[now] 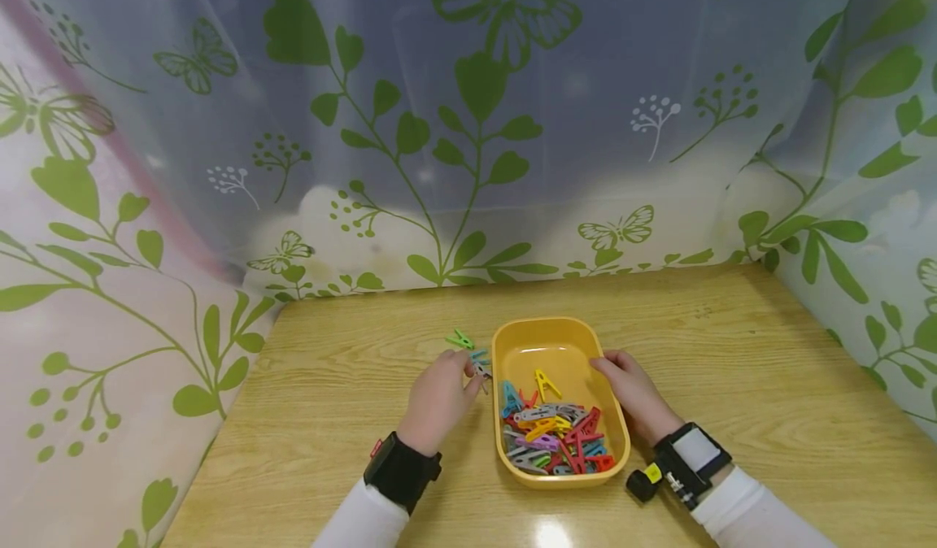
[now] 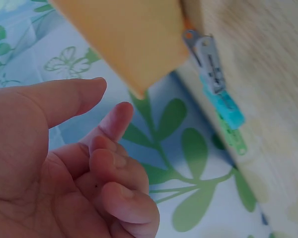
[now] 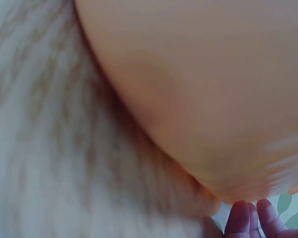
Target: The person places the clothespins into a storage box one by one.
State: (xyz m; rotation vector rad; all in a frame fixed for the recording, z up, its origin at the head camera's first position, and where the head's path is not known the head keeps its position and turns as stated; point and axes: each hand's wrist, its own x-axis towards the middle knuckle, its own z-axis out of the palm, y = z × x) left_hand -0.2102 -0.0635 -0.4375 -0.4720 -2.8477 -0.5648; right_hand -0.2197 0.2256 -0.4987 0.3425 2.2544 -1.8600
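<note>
1. A yellow tray [image 1: 558, 345] sits in the lower middle of the head view on a wooden table [image 1: 732, 369]. Its long axis runs from the bottom of the frame toward the top, tilted slightly left at the far end.
2. A heap of coloured clothespins [image 1: 552, 438] fills the tray's lower half, lying in all directions. One yellow clothespin [image 1: 545, 384] stands apart just above the heap.
3. The right hand [image 1: 635, 393] rests against the tray's right rim, fingers bent over the edge. The right wrist view shows only fingertips beside the tray's blurred wall, so I cannot tell how firmly it grips.
4. The left hand [image 1: 439, 397] lies just left of the tray. In the left wrist view its fingers [image 2: 114, 168] are loosely curled and hold nothing.
5. A grey and blue clothespin [image 1: 480, 363] lies at the left fingertips, touching the tray's left wall, long axis along that wall.
6. A green clothespin [image 1: 460, 339] lies just beyond, upper left of the tray, pointing left and slightly up.
</note>
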